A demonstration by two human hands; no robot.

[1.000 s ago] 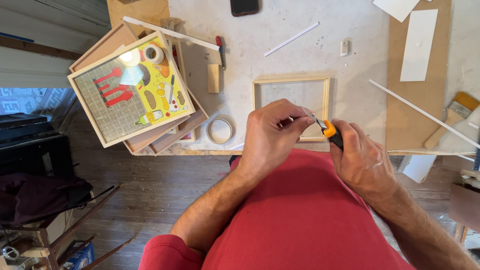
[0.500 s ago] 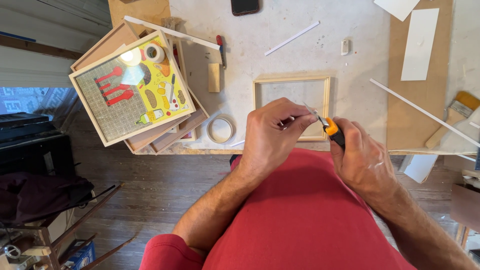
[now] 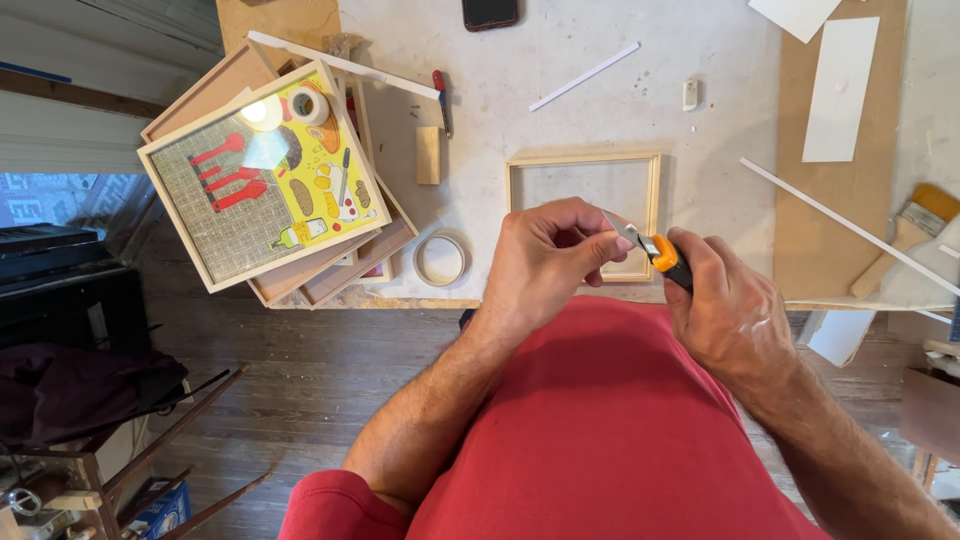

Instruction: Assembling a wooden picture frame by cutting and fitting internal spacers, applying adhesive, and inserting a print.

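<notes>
My right hand (image 3: 728,310) grips an orange and black utility knife (image 3: 664,256) by its handle, blade pointing left. My left hand (image 3: 552,258) pinches the tip of the metal blade between thumb and fingers. Both hands hover over the near edge of the white worktable (image 3: 560,120), just in front of a small empty wooden frame (image 3: 655,200) lying flat there.
A stack of framed pictures (image 3: 262,175) with a roll of tape (image 3: 309,104) on top overhangs the table's left corner. Another tape roll (image 3: 440,260), a wooden block (image 3: 428,155), white strips (image 3: 584,76), a phone (image 3: 490,12), a brown board (image 3: 842,200) and a paintbrush (image 3: 908,232) lie around.
The hands stay nearly where they were. My left fingers have shifted slightly along the blade.
</notes>
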